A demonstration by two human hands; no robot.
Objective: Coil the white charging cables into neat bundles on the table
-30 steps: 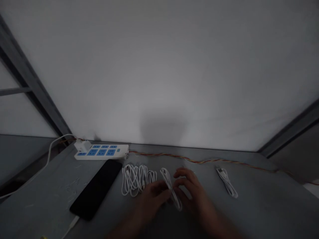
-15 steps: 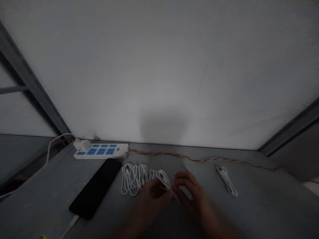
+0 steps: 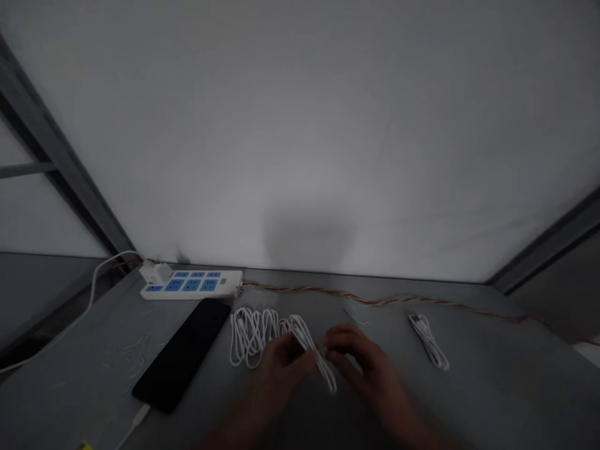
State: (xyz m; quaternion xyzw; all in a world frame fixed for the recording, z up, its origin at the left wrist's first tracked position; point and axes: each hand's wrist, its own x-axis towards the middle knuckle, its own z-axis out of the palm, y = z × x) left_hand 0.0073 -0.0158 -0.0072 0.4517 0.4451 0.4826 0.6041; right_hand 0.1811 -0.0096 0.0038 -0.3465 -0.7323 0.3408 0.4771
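My left hand (image 3: 284, 370) is closed around the middle of a coiled white cable (image 3: 327, 376), pinching it between thumb and fingers. The coil is tilted, with its lower loops hanging out past my thumb toward the right. Close beside it, my right hand (image 3: 363, 361) has thumb and fingertips drawn together in a pinch near the coil; whatever they grip is too small and dark to make out. Just behind and left of my left hand lie several loops of white cable (image 3: 247, 337), partly hidden by that hand.
A black phone (image 3: 182, 356) with a white cord lies left. Behind it stands a white power strip (image 3: 229, 284) with a charger (image 3: 156, 272) plugged in. A twisted wire (image 3: 323, 289) runs along the wall. Another bundled white cable (image 3: 429, 340) lies right.
The coiled cable in my left hand has tilted, and its lower loops now show between my hands. My right fingers have shifted only slightly beside it.
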